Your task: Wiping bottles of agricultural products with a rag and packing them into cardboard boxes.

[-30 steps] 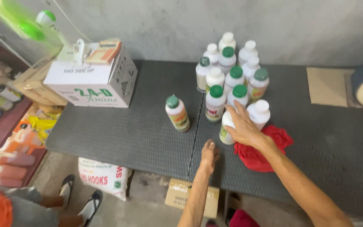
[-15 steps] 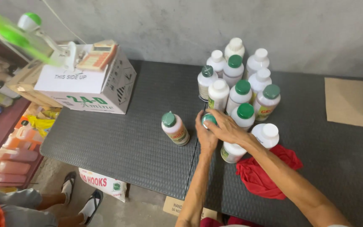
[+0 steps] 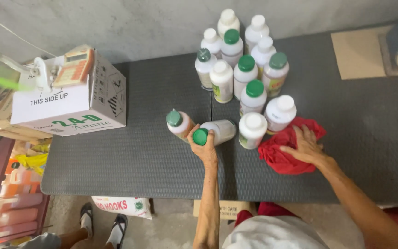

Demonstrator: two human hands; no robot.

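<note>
My left hand (image 3: pixel 205 146) grips a white bottle with a green cap (image 3: pixel 213 132), tilted on its side over the dark grey mat (image 3: pixel 143 152). Just left of it stands another green-capped bottle (image 3: pixel 179 123). My right hand (image 3: pixel 304 145) rests on a crumpled red cloth (image 3: pixel 287 147) at the right of the bottles. A white-capped bottle (image 3: pixel 251 130) stands between my two hands. Behind it is a cluster of several white bottles (image 3: pixel 245 69) with green or white caps.
A white cardboard box (image 3: pixel 70 99) with a calculator on top stands at the left of the mat. A brown card piece (image 3: pixel 358 53) lies at the far right back. A person's feet in sandals (image 3: pixel 102 226) show below the table edge. A wall runs behind.
My left hand has taken the green-capped bottle and tipped it on its side. My right hand left that bottle and moved right onto the red cloth.
</note>
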